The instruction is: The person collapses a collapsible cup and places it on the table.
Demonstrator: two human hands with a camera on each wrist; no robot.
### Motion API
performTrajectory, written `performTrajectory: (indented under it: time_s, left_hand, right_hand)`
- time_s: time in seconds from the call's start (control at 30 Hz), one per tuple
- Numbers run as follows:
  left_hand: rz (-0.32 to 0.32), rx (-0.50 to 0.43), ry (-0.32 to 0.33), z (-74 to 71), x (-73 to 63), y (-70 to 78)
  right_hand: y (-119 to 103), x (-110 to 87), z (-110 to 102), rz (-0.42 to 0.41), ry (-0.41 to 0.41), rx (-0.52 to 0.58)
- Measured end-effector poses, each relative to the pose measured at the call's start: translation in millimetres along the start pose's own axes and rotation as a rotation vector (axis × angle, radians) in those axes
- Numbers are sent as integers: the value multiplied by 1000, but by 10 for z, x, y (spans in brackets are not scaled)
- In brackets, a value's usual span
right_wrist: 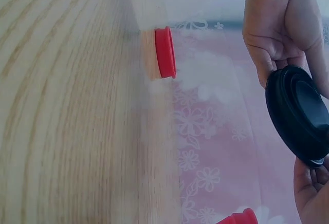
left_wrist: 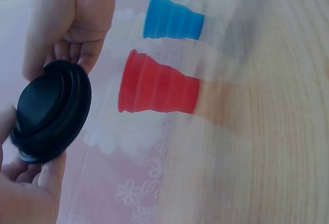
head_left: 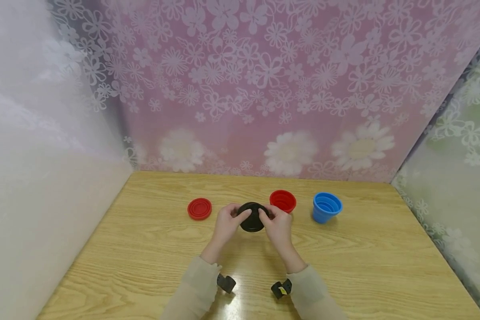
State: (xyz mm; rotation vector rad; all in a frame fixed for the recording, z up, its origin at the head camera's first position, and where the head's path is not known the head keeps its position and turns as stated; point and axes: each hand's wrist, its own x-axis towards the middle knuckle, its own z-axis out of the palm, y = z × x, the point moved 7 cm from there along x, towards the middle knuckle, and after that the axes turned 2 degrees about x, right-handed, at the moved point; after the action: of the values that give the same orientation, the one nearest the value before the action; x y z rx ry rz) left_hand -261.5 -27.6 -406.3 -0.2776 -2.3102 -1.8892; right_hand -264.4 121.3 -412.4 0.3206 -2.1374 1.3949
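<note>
A black collapsed cup, round and flat with stepped rings, is held up off the table between both hands. My left hand grips its left edge, thumb on the face toward me. On the opposite edge, my right hand pinches it the same way. The fingers behind it are partly hidden in the head view. Just behind the right hand stands a red cup, expanded, its lower part covered in the head view. A blue expanded cup stands farther right. Left of the hands lies a flat red collapsed cup.
The wooden table runs back to a pink flowered backdrop. Pale panels stand at the left and right. Dark wrist devices sit under the cuffs.
</note>
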Motion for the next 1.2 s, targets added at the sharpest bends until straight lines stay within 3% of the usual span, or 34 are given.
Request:
performTrajectory:
  time_s: [0.13, 0.4, 0.7, 0.77, 0.97, 1.2]
  left_hand:
    - [-19, -21, -47, -12, 7, 7]
    - [-62, -85, -64, -37, 70, -92]
    - [-131, -178, -92, -73, 144, -202]
    - [-146, -205, -95, -64, 161, -278]
    - [-198, -305, -84, -21, 218, -526]
    - [-208, -393, -47, -23, 223, -548]
  right_hand:
    - [7, 14, 7, 6, -11, 14]
    - [67, 40, 59, 95, -63, 94]
    - [261, 50, 185, 439, -226, 382]
    - [274, 37, 195, 484, -257, 428]
    - [314, 12, 198, 539, -294, 515]
    - [366, -12, 190, 584, -297, 567]
